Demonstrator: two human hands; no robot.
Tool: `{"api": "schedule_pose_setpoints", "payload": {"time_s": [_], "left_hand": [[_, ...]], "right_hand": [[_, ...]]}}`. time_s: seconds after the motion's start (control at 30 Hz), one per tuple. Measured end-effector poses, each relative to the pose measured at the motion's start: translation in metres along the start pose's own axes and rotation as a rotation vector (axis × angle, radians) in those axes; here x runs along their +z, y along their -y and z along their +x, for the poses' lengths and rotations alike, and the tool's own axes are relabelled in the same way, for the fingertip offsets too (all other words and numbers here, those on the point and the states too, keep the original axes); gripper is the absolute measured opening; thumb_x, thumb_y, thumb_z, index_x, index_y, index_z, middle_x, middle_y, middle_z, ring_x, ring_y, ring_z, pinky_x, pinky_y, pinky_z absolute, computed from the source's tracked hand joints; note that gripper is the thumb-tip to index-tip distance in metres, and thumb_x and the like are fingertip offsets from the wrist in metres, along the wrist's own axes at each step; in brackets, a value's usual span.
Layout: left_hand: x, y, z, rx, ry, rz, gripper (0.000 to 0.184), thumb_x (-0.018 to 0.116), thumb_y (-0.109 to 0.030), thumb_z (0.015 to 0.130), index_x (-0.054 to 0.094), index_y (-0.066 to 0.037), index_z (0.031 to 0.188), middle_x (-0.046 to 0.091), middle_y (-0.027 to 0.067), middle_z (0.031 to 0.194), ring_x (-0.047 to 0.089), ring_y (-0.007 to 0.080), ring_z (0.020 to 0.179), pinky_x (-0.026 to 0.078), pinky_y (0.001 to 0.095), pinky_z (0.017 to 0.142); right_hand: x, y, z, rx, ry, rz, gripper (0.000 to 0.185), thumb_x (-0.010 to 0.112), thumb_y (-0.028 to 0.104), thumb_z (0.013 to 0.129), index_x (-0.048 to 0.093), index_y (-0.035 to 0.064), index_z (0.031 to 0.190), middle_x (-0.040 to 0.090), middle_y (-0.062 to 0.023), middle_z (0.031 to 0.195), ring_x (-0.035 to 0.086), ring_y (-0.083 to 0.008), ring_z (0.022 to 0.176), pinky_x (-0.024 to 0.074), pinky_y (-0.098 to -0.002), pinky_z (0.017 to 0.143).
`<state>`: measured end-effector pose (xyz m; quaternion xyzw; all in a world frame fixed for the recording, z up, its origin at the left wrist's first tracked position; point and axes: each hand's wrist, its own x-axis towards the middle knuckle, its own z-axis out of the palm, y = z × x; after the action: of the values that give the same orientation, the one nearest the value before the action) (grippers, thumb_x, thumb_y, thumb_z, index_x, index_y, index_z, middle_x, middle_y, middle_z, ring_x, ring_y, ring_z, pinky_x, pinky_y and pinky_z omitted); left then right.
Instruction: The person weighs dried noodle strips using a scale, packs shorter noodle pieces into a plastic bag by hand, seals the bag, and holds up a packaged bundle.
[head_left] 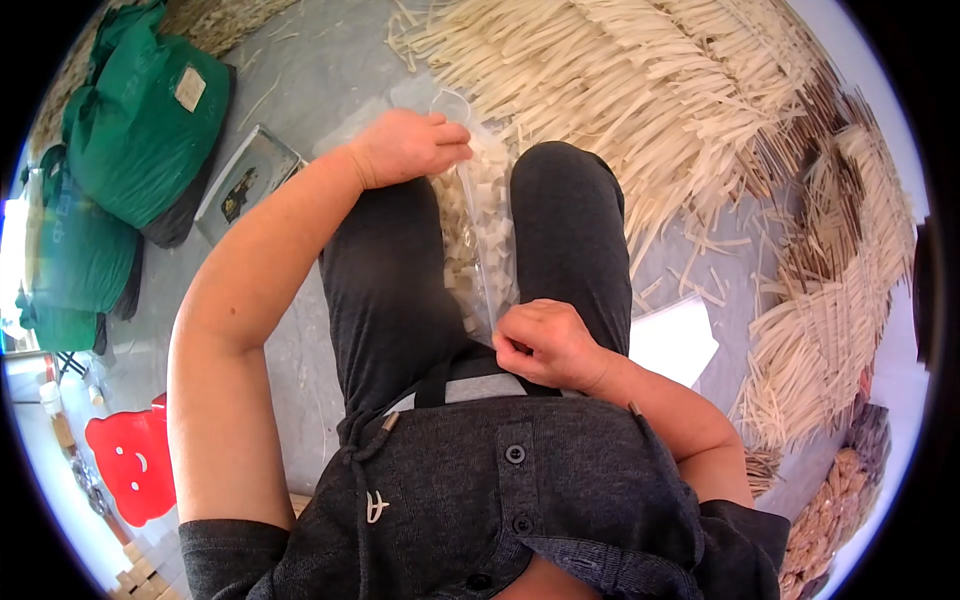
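Between my knees stands a clear plastic bag [483, 235] full of small pale, chunky pieces [458, 235]. My left hand [415, 145] is closed at the far side of the bag, its fingers pinching the plastic rim. Close to my lap, my right hand [550, 345] is curled shut on the near end of the bag's edge. A fold of plastic runs in a line from one hand to the other. What lies inside the curled right fingers is mostly hidden.
Large piles of pale strips [620, 90] cover the floor ahead and to the right. Green sacks [150, 130] and a grey tray [250, 180] are at the left. A red stool [130, 465] stands lower left; a white sheet [675, 340] lies beside my right knee.
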<state>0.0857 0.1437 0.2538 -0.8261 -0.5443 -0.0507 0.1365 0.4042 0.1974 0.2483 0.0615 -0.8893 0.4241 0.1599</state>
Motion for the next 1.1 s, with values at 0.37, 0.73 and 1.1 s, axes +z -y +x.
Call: {"api": "schedule_pose_setpoints", "payload": {"time_s": [0.37,0.73,1.1], "left_hand": [[-0.033,0.001,0.017,-0.836,-0.156,-0.197,0.019,0.059,-0.028,0.090,0.065,-0.012,0.100,0.065,0.0023,0.101,0.063,0.0210,0.074,0.051,0.0349,0.064],[-0.022,-0.109,0.017,-1.282,-0.055,-0.999,0.029,0.065,-0.027,0.080,0.063,0.001,0.086,0.064,0.0146,0.071,0.064,0.0276,0.070,0.050,0.0370,0.066],[-0.001,-0.111,0.021,-1.403,-0.239,-1.047,0.022,0.062,-0.019,0.078,0.064,0.002,0.085,0.065,0.0127,0.069,0.064,0.0240,0.061,0.051,0.0339,0.064]], "right_hand": [[-0.001,-0.002,-0.003,0.019,0.013,0.019,0.013,0.067,0.004,0.070,0.054,0.0053,0.069,0.054,-0.0068,0.063,0.057,-0.0267,0.059,0.0449,-0.0366,0.057],[0.001,-0.004,-0.001,-0.017,0.059,0.008,0.014,0.068,0.005,0.071,0.053,0.0053,0.069,0.054,-0.0082,0.064,0.057,-0.0288,0.060,0.0455,-0.0381,0.057],[0.002,-0.003,-0.002,-0.031,0.039,0.013,0.013,0.067,0.005,0.072,0.054,0.0047,0.070,0.054,-0.0090,0.064,0.057,-0.0295,0.060,0.0457,-0.0387,0.058]]}}
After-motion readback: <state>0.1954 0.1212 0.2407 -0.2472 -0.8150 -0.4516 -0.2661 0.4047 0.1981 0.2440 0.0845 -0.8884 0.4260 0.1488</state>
